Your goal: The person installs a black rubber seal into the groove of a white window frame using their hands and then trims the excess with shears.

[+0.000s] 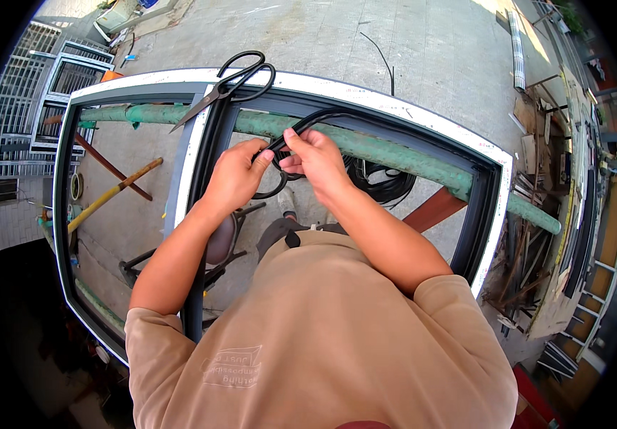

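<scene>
Both hands pinch a black rubber sealing strip above a large window frame (443, 127). My left hand (240, 170) has thumb and fingers closed on the strip near its curled end, which bends down between the hands. My right hand (317, 159) grips it a little further along, thumb on top. From there the strip (333, 112) runs right along the inner edge of the frame's far side. Black-handled scissors (224, 91) lie with blades partly apart across the frame's far bar and middle bar, beyond my left hand. A black coil (383, 187) of strip sits below, beside my right forearm.
A green pipe (387, 159) passes under the frame, with a yellow pole (115, 191) and a reddish-brown beam (433, 209) nearby. Underneath stands a chair (222, 239). White frames (65, 93) lean at the far left; scrap pieces (530, 207) are piled at the right.
</scene>
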{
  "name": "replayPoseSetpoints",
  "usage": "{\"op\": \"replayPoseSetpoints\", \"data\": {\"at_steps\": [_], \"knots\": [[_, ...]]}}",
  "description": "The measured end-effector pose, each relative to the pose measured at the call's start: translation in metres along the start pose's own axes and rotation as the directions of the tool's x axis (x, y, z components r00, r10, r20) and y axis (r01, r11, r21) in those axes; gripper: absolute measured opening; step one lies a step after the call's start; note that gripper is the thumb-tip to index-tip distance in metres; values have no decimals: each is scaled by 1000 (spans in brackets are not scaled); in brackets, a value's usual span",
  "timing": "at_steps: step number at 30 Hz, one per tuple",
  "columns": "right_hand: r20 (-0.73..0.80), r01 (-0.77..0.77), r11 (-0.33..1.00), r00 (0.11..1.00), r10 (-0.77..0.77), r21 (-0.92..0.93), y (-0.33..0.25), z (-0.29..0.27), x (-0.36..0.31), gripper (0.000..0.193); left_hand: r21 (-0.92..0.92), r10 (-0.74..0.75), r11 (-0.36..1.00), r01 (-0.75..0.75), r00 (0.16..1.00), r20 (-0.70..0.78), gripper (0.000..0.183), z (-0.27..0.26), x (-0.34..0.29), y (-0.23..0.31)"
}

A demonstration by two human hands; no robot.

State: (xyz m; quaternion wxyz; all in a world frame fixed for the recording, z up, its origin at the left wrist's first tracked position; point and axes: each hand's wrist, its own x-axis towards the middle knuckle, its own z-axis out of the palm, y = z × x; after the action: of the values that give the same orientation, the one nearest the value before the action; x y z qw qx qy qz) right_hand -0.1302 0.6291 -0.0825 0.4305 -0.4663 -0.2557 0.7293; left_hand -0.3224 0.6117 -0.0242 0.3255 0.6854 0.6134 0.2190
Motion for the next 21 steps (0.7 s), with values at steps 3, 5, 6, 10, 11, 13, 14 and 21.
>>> {"op": "replayPoseSetpoints", "data": {"at_steps": [3,5,6,10,11,13,14,21], "knots": [[1,-41,994,999,41,-99,-12,-3,-1,39,194,17,980,-42,991,130,28,-8,13,-3],[3,-121,962,992,125,-245,-23,-10,-4,37,210,-13,978,-16,990,138,31,-12,23,2],[-9,-126,959,992,128,-253,-28,-16,-7,37,235,-47,972,13,989,141,35,-14,29,5],[-7,274,695,928,-373,-664,-68,-35,-40,25,294,-93,953,65,992,81,44,-18,48,11],[-9,383,589,833,-553,-712,-82,-40,-50,20,283,-89,957,63,993,81,44,-20,53,12],[-85,334,402,669,-738,-853,-108,-55,-56,19,334,-94,941,45,987,132,44,-23,60,11],[10,263,179,586,-810,-948,-123,-67,-59,27,328,-90,944,41,987,133,44,-21,61,9],[320,129,-322,678,-662,-938,-134,-117,-51,86,293,28,955,-53,996,88,41,-13,59,-8]]}}
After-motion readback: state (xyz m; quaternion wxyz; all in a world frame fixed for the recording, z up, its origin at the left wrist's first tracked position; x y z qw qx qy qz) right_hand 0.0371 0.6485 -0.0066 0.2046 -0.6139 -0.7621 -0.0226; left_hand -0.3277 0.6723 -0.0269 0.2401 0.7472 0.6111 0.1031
